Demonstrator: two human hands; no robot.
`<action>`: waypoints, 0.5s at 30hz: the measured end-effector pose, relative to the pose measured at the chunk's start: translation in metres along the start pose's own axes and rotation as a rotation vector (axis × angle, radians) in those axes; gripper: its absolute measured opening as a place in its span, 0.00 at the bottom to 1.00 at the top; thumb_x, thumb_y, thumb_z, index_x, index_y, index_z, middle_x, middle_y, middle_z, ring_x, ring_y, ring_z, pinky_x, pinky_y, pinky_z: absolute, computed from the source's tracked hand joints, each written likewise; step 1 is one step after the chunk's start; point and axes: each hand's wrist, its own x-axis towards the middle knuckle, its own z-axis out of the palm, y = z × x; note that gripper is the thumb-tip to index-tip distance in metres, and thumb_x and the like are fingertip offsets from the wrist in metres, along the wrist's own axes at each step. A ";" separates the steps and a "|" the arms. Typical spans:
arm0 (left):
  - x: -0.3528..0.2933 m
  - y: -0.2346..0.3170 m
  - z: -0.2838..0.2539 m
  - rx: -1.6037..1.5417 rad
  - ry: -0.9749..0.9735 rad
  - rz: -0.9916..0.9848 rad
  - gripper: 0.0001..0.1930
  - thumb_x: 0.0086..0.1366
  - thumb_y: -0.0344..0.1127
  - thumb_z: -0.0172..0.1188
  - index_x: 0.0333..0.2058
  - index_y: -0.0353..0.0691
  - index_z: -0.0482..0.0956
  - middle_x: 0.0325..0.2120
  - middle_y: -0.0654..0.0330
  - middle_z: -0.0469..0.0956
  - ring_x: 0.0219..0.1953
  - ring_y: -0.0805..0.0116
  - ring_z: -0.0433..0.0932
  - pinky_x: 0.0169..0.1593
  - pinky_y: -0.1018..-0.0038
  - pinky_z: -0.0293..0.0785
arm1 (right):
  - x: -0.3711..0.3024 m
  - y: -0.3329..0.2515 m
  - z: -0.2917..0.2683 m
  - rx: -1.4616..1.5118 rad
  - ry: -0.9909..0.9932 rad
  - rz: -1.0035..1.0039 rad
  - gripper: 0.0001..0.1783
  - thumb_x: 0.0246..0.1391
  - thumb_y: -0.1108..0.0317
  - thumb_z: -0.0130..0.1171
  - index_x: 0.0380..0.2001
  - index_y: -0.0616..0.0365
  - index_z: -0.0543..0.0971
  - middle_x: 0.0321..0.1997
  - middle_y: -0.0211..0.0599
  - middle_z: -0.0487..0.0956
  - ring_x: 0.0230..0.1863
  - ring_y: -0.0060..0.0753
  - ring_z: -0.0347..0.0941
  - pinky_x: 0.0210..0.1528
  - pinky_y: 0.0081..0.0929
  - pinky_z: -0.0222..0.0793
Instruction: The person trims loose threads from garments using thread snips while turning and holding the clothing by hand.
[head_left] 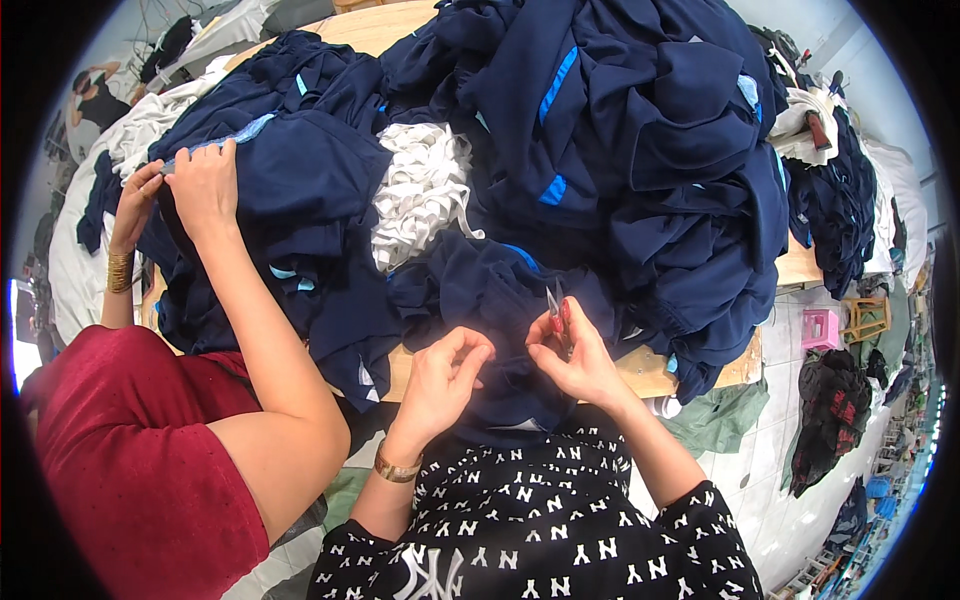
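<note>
Over the table's near edge, my left hand is closed, thumb and fingertips pinched together. What it pinches, if anything, is too small to make out. My right hand is closed around a pair of red-handled thread snips, whose pointed metal blades stick up and away from me. Beneath both hands lies a navy blue garment with a bright blue strip at its far edge, hanging down toward my lap. A bundle of white fabric tape sits just beyond it.
A large heap of navy garments covers the right of the wooden table. On my left a co-worker in dark red handles another navy garment with both hands. A pink stool and a dark bag are on the floor at right.
</note>
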 end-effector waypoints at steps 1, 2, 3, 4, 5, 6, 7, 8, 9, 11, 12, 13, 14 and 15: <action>0.000 -0.002 -0.001 -0.060 -0.041 -0.018 0.09 0.66 0.32 0.54 0.39 0.32 0.77 0.29 0.61 0.80 0.29 0.78 0.78 0.30 0.81 0.77 | 0.000 0.002 0.000 0.012 0.004 0.003 0.14 0.48 0.76 0.58 0.35 0.61 0.63 0.30 0.33 0.75 0.31 0.19 0.70 0.35 0.20 0.68; 0.001 -0.004 -0.002 -0.120 -0.082 -0.036 0.10 0.67 0.33 0.53 0.41 0.32 0.76 0.32 0.60 0.79 0.31 0.78 0.77 0.31 0.81 0.77 | 0.000 0.004 -0.001 0.012 0.005 0.003 0.14 0.48 0.76 0.58 0.35 0.61 0.63 0.30 0.33 0.75 0.31 0.19 0.70 0.35 0.20 0.68; 0.001 -0.006 -0.004 -0.119 -0.082 -0.035 0.10 0.67 0.33 0.53 0.41 0.32 0.76 0.32 0.60 0.79 0.31 0.78 0.77 0.31 0.81 0.77 | 0.001 0.007 -0.002 0.047 0.012 0.009 0.14 0.48 0.76 0.58 0.35 0.61 0.64 0.30 0.33 0.75 0.31 0.19 0.70 0.36 0.20 0.68; 0.002 -0.007 -0.006 -0.143 -0.126 -0.032 0.11 0.67 0.33 0.53 0.43 0.32 0.76 0.33 0.60 0.79 0.34 0.78 0.77 0.32 0.81 0.77 | 0.001 0.008 -0.003 0.083 0.018 0.016 0.14 0.48 0.76 0.57 0.35 0.61 0.64 0.31 0.32 0.75 0.32 0.19 0.70 0.36 0.20 0.68; 0.003 -0.007 -0.007 -0.167 -0.169 -0.029 0.12 0.67 0.32 0.53 0.45 0.33 0.75 0.34 0.60 0.78 0.36 0.78 0.77 0.34 0.82 0.76 | 0.001 0.007 -0.003 0.080 0.011 0.017 0.13 0.49 0.76 0.57 0.35 0.60 0.64 0.31 0.32 0.74 0.33 0.19 0.70 0.38 0.20 0.68; 0.002 -0.006 -0.010 -0.166 -0.169 -0.029 0.12 0.67 0.32 0.53 0.45 0.33 0.75 0.34 0.60 0.78 0.36 0.78 0.77 0.34 0.82 0.76 | 0.001 0.007 -0.003 0.080 0.011 0.017 0.13 0.49 0.76 0.57 0.35 0.60 0.64 0.31 0.32 0.74 0.33 0.19 0.70 0.38 0.20 0.68; 0.002 -0.004 -0.012 -0.134 -0.231 0.007 0.13 0.66 0.32 0.54 0.47 0.34 0.75 0.33 0.60 0.78 0.36 0.78 0.77 0.35 0.82 0.76 | 0.001 0.007 -0.003 0.074 0.004 0.008 0.13 0.49 0.76 0.57 0.35 0.60 0.64 0.31 0.32 0.74 0.33 0.19 0.70 0.37 0.20 0.68; 0.001 -0.003 -0.013 -0.101 -0.293 0.044 0.14 0.66 0.31 0.55 0.49 0.34 0.75 0.33 0.61 0.78 0.36 0.78 0.77 0.36 0.83 0.75 | 0.001 0.008 -0.004 0.067 -0.004 -0.002 0.13 0.49 0.76 0.57 0.35 0.60 0.64 0.31 0.32 0.75 0.33 0.19 0.70 0.37 0.20 0.68; 0.002 -0.009 -0.012 -0.079 -0.267 0.124 0.13 0.60 0.31 0.61 0.43 0.37 0.80 0.29 0.59 0.79 0.30 0.75 0.76 0.32 0.80 0.72 | 0.001 0.006 -0.003 0.067 -0.003 -0.002 0.13 0.49 0.76 0.57 0.35 0.60 0.64 0.31 0.32 0.75 0.33 0.19 0.70 0.37 0.20 0.68; 0.004 -0.002 -0.010 0.039 -0.239 0.147 0.10 0.58 0.31 0.62 0.40 0.37 0.82 0.27 0.59 0.79 0.29 0.75 0.76 0.32 0.78 0.72 | 0.001 0.005 -0.003 0.079 -0.005 0.020 0.13 0.48 0.76 0.57 0.35 0.61 0.64 0.31 0.32 0.75 0.32 0.19 0.70 0.37 0.20 0.68; 0.005 0.001 -0.009 0.159 -0.209 0.172 0.08 0.57 0.31 0.64 0.36 0.38 0.83 0.25 0.59 0.79 0.28 0.74 0.75 0.32 0.77 0.71 | 0.001 0.004 -0.002 0.079 -0.004 0.022 0.13 0.48 0.76 0.57 0.35 0.61 0.64 0.31 0.32 0.75 0.32 0.19 0.70 0.37 0.20 0.68; 0.005 0.001 -0.007 0.158 -0.209 0.171 0.08 0.57 0.31 0.64 0.36 0.38 0.83 0.25 0.59 0.79 0.28 0.74 0.75 0.32 0.77 0.71 | 0.001 0.004 -0.002 0.066 -0.005 0.008 0.13 0.48 0.76 0.57 0.34 0.61 0.64 0.31 0.32 0.75 0.32 0.20 0.71 0.37 0.20 0.68; 0.005 0.002 -0.005 0.157 -0.190 0.166 0.06 0.56 0.30 0.65 0.34 0.37 0.84 0.24 0.63 0.78 0.26 0.79 0.74 0.29 0.82 0.68 | 0.001 0.003 -0.002 0.054 -0.006 -0.005 0.13 0.48 0.76 0.57 0.34 0.61 0.64 0.30 0.32 0.75 0.32 0.20 0.71 0.37 0.20 0.68; 0.005 0.001 -0.004 0.155 -0.171 0.161 0.05 0.56 0.29 0.66 0.32 0.37 0.85 0.23 0.68 0.77 0.25 0.85 0.72 0.27 0.87 0.65 | 0.001 0.003 -0.002 0.054 -0.005 -0.003 0.13 0.48 0.76 0.57 0.34 0.61 0.64 0.30 0.32 0.75 0.32 0.20 0.71 0.37 0.20 0.68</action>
